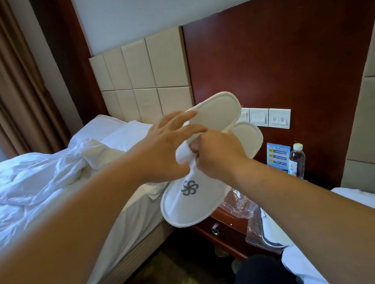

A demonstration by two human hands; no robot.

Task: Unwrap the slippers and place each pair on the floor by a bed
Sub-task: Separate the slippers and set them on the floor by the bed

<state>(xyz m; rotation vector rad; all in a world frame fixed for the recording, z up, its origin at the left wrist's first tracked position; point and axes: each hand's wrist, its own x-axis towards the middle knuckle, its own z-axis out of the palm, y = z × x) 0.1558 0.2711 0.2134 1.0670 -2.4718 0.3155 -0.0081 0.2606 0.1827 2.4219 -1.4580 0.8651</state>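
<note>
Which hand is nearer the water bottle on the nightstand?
Right. The right hand, pinching the slippers, is left of the water bottle in the picture; the left hand lies farther left, beyond the right.

Left bed (131, 225): we saw a rumpled duvet (14, 180).
Table (227, 236): we saw a bottle (297, 160), a card (279, 157), plastic wrap (238, 201).

The one head-worn camera looked forward and down from between the left bed (28, 193) and the right bed (356, 210), facing the nearby nightstand (227, 236) and the wall panel (292, 62).
</note>
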